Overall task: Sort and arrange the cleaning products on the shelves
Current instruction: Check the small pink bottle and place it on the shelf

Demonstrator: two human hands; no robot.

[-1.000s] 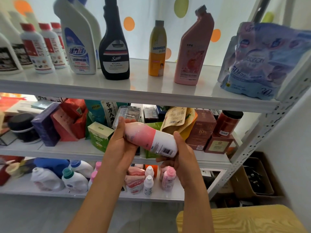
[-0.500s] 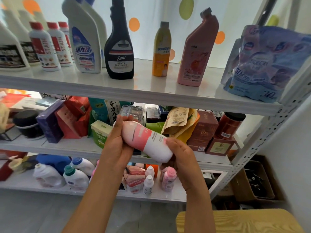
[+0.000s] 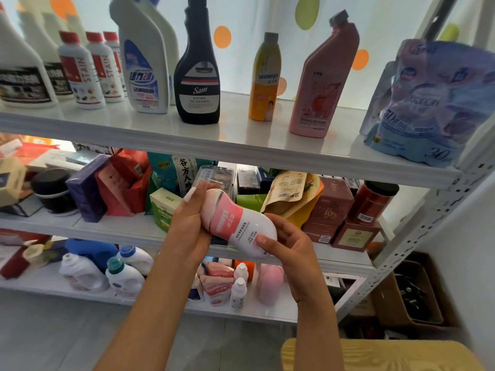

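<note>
- Seemingly mid-task: the top shelf [image 3: 241, 145] across the upper frame already carries an upright row of cleaning bottles, among them a black bottle [image 3: 197, 84], a yellow bottle [image 3: 264, 79], a pink bottle [image 3: 322, 84] and, at the right edge, a blue pouch [image 3: 434, 103].
- At centre frame, a pink-and-white bottle [image 3: 238, 223] lies tilted between both hands, in front of the middle shelf [image 3: 112, 226], not yet placed.
- Left hand [image 3: 191, 226] fingers curl round its upper end; right hand [image 3: 289, 245] fingers pinch its lower end.
- Likely left: the bottom shelf [image 3: 150, 301], lower left, holds white jugs [image 3: 107, 271] and small bottles [image 3: 239, 287] bunched loosely.
- Bottle contents cannot be seen; all visible caps look closed.
</note>
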